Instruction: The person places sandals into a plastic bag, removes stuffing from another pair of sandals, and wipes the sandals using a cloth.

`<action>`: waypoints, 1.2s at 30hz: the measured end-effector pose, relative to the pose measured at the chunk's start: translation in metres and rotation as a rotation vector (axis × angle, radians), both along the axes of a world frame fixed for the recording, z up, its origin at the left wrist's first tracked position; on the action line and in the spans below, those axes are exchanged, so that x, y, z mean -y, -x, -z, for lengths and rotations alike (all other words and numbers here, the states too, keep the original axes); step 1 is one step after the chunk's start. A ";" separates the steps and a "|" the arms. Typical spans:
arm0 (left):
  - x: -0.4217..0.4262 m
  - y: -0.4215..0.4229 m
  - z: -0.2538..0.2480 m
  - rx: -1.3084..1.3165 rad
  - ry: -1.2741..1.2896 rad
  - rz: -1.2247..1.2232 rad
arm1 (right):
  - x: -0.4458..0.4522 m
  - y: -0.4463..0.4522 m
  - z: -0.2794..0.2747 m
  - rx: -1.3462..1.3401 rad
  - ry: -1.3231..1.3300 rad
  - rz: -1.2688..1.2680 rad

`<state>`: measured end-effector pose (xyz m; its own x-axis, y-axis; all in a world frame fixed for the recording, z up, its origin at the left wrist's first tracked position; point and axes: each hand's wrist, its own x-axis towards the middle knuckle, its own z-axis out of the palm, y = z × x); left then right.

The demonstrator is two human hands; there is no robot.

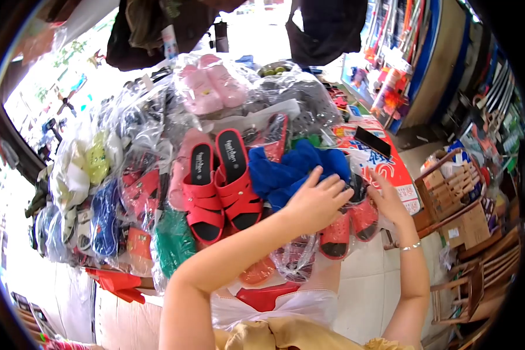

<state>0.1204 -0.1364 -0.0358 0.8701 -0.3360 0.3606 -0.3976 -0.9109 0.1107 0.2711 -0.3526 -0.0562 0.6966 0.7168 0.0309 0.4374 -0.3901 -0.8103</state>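
My left hand (318,201) reaches across the pile with its fingers spread, over the near edge of a bunched blue cloth (294,166) and beside a pair of red and black sandals (336,236) in clear plastic. My right hand (392,201) is at the right side of that pair, its fingers stretched and apart, touching or very near the wrapping. A silver bracelet (410,247) circles the right wrist. Left of the cloth, an unwrapped pair of red strappy slides (234,195) with black insoles lies on top. Part of the wrapped pair is hidden by my left hand.
Plastic-wrapped shoes pile up leftward, with pink clogs (210,87), a blue shoe (105,219) and a green package (175,242). A dark phone (373,142) lies on red-and-white printed packaging (399,169). Wooden chairs (469,286) and a cardboard box (469,227) stand right.
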 end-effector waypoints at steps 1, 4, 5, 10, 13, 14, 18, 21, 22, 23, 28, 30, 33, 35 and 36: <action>-0.018 0.015 -0.019 0.058 0.011 -0.043 | -0.007 0.004 -0.014 0.239 -0.062 0.043; -0.077 0.062 -0.053 0.165 0.005 -0.297 | -0.045 0.024 -0.050 0.456 -0.214 0.074; -0.099 0.077 -0.050 0.223 0.026 -0.389 | -0.064 0.034 -0.060 0.487 -0.227 -0.030; -0.165 0.124 -0.013 0.262 0.211 -0.586 | -0.187 0.077 -0.045 0.676 -0.383 -0.210; -0.161 0.127 -0.010 0.398 0.163 -0.500 | -0.233 0.076 -0.013 0.708 -0.332 -0.187; -0.159 0.125 -0.006 0.481 0.143 -0.462 | -0.239 0.072 -0.020 0.727 -0.331 -0.194; -0.161 0.127 -0.003 0.502 0.168 -0.439 | -0.264 0.086 -0.081 0.172 -0.702 0.048; -0.162 0.130 -0.002 0.511 0.160 -0.431 | -0.296 0.095 -0.072 0.848 -0.541 -0.426; -0.162 0.130 -0.001 0.510 0.143 -0.424 | -0.303 0.097 -0.058 1.072 -0.312 -0.494; -0.161 0.129 0.001 0.499 0.119 -0.449 | -0.309 0.091 -0.052 1.002 -0.306 -0.445; -0.162 0.129 0.002 0.510 0.155 -0.469 | -0.325 0.065 -0.066 0.935 -0.457 -0.100; -0.162 0.131 0.004 0.495 0.192 -0.467 | -0.316 0.076 -0.074 0.911 -0.486 -0.217; -0.162 0.130 0.005 0.494 0.202 -0.471 | -0.313 0.090 -0.057 1.036 -0.170 -0.420; -0.163 0.131 0.005 0.496 0.203 -0.476 | -0.321 0.068 -0.064 0.961 -0.157 -0.247; -0.162 0.133 0.006 0.492 0.209 -0.478 | -0.321 0.067 -0.073 0.975 -0.143 -0.146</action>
<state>-0.0129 0.0260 -0.0415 0.6248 0.1600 0.7642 -0.0094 -0.9772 0.2123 0.2040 -0.0316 0.0165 0.2258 0.7384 0.6354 0.9728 -0.2057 -0.1066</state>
